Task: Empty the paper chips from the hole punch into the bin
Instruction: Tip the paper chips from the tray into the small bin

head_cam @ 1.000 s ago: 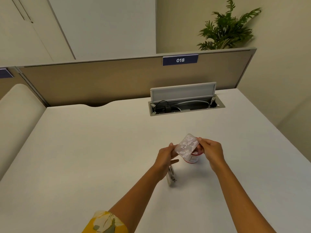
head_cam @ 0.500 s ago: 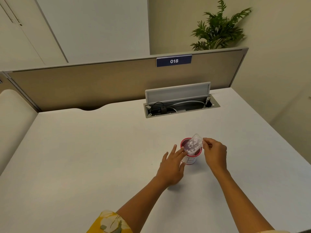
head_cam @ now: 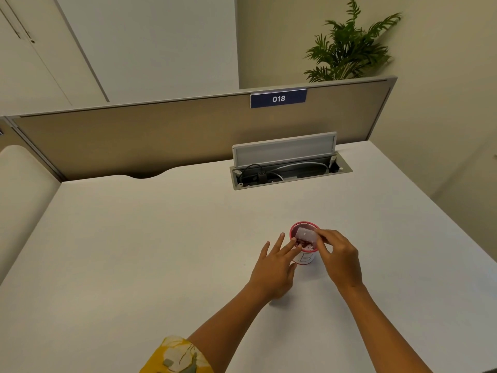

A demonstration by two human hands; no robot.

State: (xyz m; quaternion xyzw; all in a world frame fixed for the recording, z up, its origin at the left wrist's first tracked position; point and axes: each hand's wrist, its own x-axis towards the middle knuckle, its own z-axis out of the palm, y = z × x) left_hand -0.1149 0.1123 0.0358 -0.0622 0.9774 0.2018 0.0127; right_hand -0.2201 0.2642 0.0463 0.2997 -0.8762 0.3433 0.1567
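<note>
A small white bin cup with a red rim point(head_cam: 305, 259) stands on the white desk point(head_cam: 150, 238). My right hand point(head_cam: 339, 261) pinches the clear plastic chip tray point(head_cam: 305, 235) of the hole punch and holds it tipped over the cup's mouth. White paper chips lie inside the cup. My left hand point(head_cam: 274, 270) is spread flat beside the cup, its fingertips touching the red rim. The metal body of the hole punch is hidden, probably under my left palm.
An open cable hatch point(head_cam: 289, 173) with its lid up and wires inside sits at the back of the desk. A beige partition point(head_cam: 161, 135) labelled 018 bounds the far side. The desk's right edge runs diagonally past the hatch.
My right hand has tipped the tray further and lowered it onto the cup's mouth. My left hand let go of the tray and now lies spread by the cup's rim.
</note>
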